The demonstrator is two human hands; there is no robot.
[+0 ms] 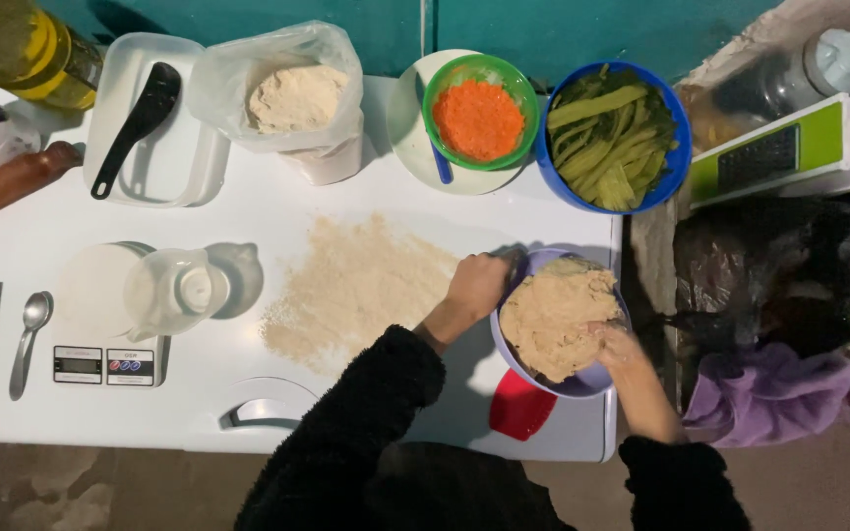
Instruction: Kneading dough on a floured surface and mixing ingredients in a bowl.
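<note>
A lilac bowl [520,352] full of tan dough [555,315] sits at the right end of the white table [277,206]. My left hand [476,285] grips the bowl's left rim. Dusted with flour, my right hand [618,347] presses into the dough at its right side. A patch of loose flour [351,290] is spread on the table just left of the bowl. Both sleeves are black and fuzzy.
At the back stand a green bowl of grated carrot [479,118], a blue bowl of green vegetable strips [610,138], a bag of flour [292,98] and a white tray with a black spoon [140,123]. A clear jug on a scale [174,295], a metal spoon [30,334], a red scraper [521,408].
</note>
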